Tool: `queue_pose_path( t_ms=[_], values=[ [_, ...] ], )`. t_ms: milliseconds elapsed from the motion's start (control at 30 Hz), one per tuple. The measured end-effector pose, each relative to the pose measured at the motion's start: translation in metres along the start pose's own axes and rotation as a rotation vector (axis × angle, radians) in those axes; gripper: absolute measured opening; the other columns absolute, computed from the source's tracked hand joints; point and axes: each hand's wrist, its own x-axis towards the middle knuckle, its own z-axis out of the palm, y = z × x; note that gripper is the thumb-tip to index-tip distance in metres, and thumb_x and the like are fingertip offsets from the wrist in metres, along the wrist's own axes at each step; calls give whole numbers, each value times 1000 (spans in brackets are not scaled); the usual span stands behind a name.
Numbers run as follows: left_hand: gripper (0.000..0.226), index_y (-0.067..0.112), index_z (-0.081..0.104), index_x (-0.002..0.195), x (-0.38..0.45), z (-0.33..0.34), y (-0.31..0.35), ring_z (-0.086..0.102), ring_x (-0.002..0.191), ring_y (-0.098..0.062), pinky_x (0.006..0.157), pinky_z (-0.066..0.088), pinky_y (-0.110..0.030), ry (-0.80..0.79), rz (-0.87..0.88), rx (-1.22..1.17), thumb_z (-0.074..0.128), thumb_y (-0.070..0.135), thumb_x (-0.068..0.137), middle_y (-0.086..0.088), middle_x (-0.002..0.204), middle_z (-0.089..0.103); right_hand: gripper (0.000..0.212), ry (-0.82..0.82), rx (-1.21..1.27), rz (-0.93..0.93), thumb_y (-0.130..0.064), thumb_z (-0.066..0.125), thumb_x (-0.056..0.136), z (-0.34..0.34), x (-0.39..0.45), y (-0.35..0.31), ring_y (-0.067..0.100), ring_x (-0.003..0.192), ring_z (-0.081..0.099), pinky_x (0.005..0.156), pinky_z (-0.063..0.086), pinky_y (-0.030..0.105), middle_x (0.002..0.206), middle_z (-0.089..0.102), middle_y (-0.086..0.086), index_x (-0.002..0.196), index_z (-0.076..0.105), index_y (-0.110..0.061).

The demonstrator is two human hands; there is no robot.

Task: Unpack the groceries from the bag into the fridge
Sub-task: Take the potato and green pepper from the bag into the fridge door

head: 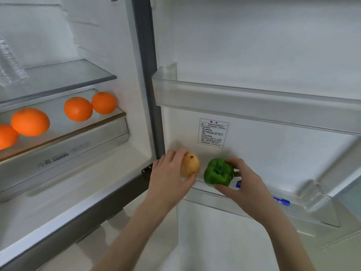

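Note:
My left hand (172, 177) grips a yellow-orange pear (190, 165) at the left end of the lower door bin (293, 210) of the open fridge door. Just to its right, my right hand (244, 184) holds a green bell pepper (217, 173), stem facing me, over the same bin. Both items hover at the bin's rim; whether they rest on its floor is hidden. The grocery bag is out of view.
Several oranges (78, 108) lie on a shelf above the crisper drawer (64, 151) inside the fridge. A glass shelf (64, 79) sits higher up. A blue-labelled item (281, 200) lies in the lower door bin. An upper door bin (254, 102) projects above my hands.

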Motion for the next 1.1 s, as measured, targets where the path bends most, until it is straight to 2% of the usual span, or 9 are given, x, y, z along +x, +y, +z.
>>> queue_pose_path(
  t_ms=[133,367,433,533,667,800,900,1000,1100],
  values=[
    [53,36,49,128,8,4,-3,59,112,-15,102,35,-35,-135,12,113,64,64,86,10,125,55,61,-81,-11,52,-35,88,76,1,10,3,1,105,60,81,49,14,118,63,-16,124,50,-36],
    [47,30,50,117,18,4,-1,62,101,-18,100,34,-35,-200,-17,189,60,62,85,9,112,62,64,-162,-5,97,-33,89,75,-1,26,-1,-2,103,60,77,49,13,120,60,-16,125,50,-36],
    [48,29,51,117,19,4,-1,63,102,-17,99,35,-36,-196,-18,213,60,64,84,10,111,64,64,-166,-16,91,-36,88,75,-1,27,-1,-2,104,59,83,50,17,120,61,-17,125,48,-38],
    [51,31,53,118,19,3,0,60,108,-15,99,36,-36,-190,-28,238,59,68,84,11,114,63,66,-171,-29,81,-42,88,73,-3,26,-1,2,108,60,93,55,32,119,60,-21,125,48,-42],
    [57,32,51,129,15,2,1,55,116,-16,104,36,-38,-189,-49,246,58,69,87,12,126,60,71,-161,-36,55,-47,87,73,-6,24,-2,7,114,59,97,54,36,122,58,-22,131,45,-44],
    [60,32,48,137,10,-4,2,52,122,-17,105,35,-36,-156,-45,206,60,66,88,12,133,58,80,-124,-55,56,-47,86,76,-9,18,-4,7,121,55,103,50,36,131,55,-21,142,42,-41],
    [57,30,51,133,4,-9,-2,54,115,-18,100,39,-37,-128,-13,172,59,64,87,10,127,60,80,-74,-63,69,-48,83,80,-10,10,-8,4,125,51,104,48,32,139,52,-22,147,40,-39],
    [62,31,51,131,-1,-21,-7,54,109,-17,94,42,-36,-109,14,88,45,69,82,11,120,59,77,22,-61,85,-53,77,83,-10,-4,-19,2,127,49,99,44,25,143,48,-22,148,37,-43],
    [57,35,49,132,-6,-32,-13,51,108,-13,94,41,-34,-89,72,5,48,66,84,14,117,56,72,149,-65,79,-54,73,86,-6,-20,-32,-4,130,45,100,40,22,141,46,-26,148,37,-46]
  ],
)
